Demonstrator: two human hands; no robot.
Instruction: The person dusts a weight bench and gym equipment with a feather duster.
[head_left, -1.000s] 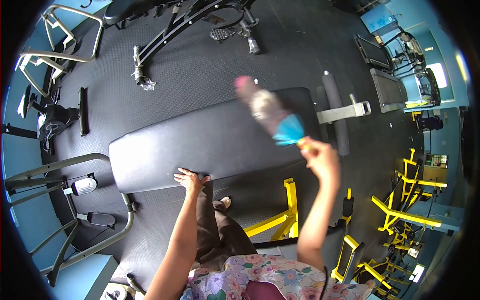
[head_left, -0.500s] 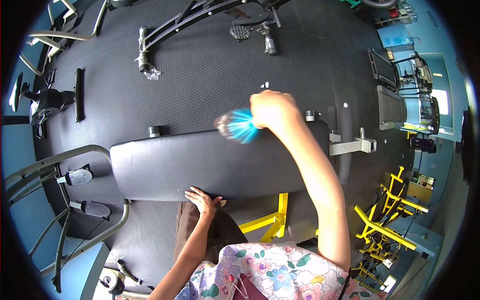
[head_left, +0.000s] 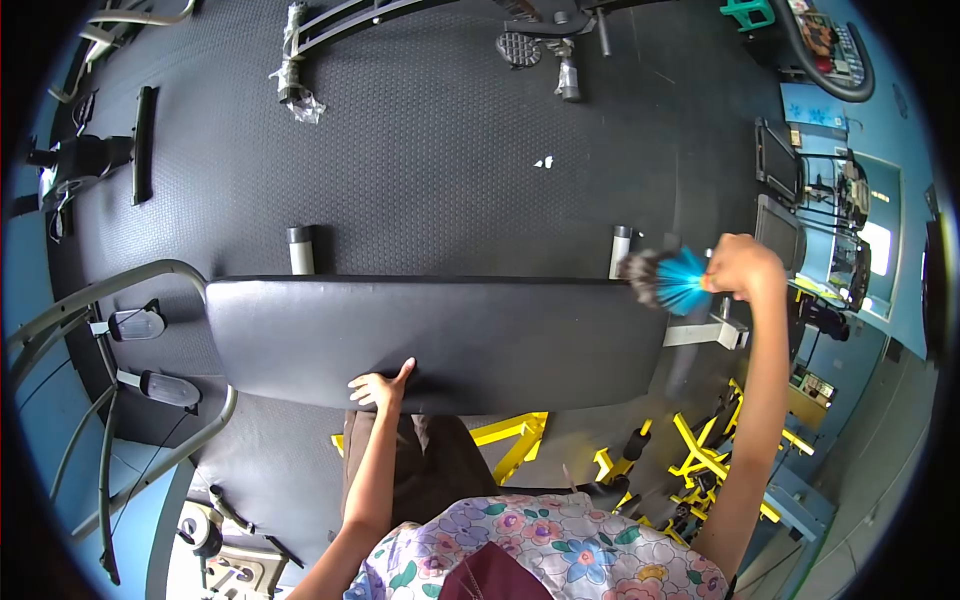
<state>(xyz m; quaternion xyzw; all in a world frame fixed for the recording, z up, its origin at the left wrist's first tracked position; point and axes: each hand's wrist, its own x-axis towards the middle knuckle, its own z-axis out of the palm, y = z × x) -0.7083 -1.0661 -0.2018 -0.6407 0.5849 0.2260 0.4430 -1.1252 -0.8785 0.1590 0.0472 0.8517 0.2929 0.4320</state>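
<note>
A padded black bench (head_left: 510, 345) stretches across in front of me, its top smooth and slightly shiny. Beyond its right end, my right hand (head_left: 748, 268) is closed around a brush (head_left: 672, 280) with blue bristles and greyish tips. The bristles overlap the bench's far right corner in this view and are smeared by motion; the handle is hidden in the fist. My left hand (head_left: 382, 388) rests on the near edge of the pad, left of its middle, thumb and fingers spread.
A grey metal bracket (head_left: 710, 332) sticks out past the bench's right end. Yellow machine frames (head_left: 700, 450) stand at the lower right, treadmills (head_left: 785, 235) at the far right. A curved grey frame with pedals (head_left: 135, 324) is on the left. White scraps (head_left: 543, 162) lie on the floor.
My right hand has swept the brush rightward to the bench's right end. My left hand has shifted slightly left, farther onto the pad, and the view has moved.
</note>
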